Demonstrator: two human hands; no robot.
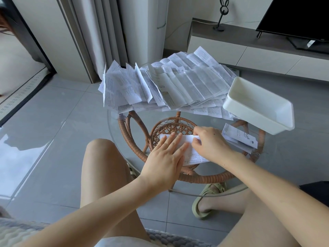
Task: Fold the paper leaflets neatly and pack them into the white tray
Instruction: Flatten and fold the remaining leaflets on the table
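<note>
One leaflet [195, 155], long axis left-right; left hand [163, 157] flat, pressing it; right hand [210, 143] pinching top edge.

On my table [111, 126], the loose pile of leaflets [178, 84] fills the far half. The tray [249, 117] sits at the right edge, its far end against the pile's right side. Near of the tray, still on the right, lie a few folded leaflets [238, 138]. At near centre lies one leaflet [194, 154]: my left hand [165, 157] rests flat on its left part, and my right hand [210, 143] pinches its far right edge. Behind the table, far right, a cabinet [231, 49] carries a television [299, 16].
</note>
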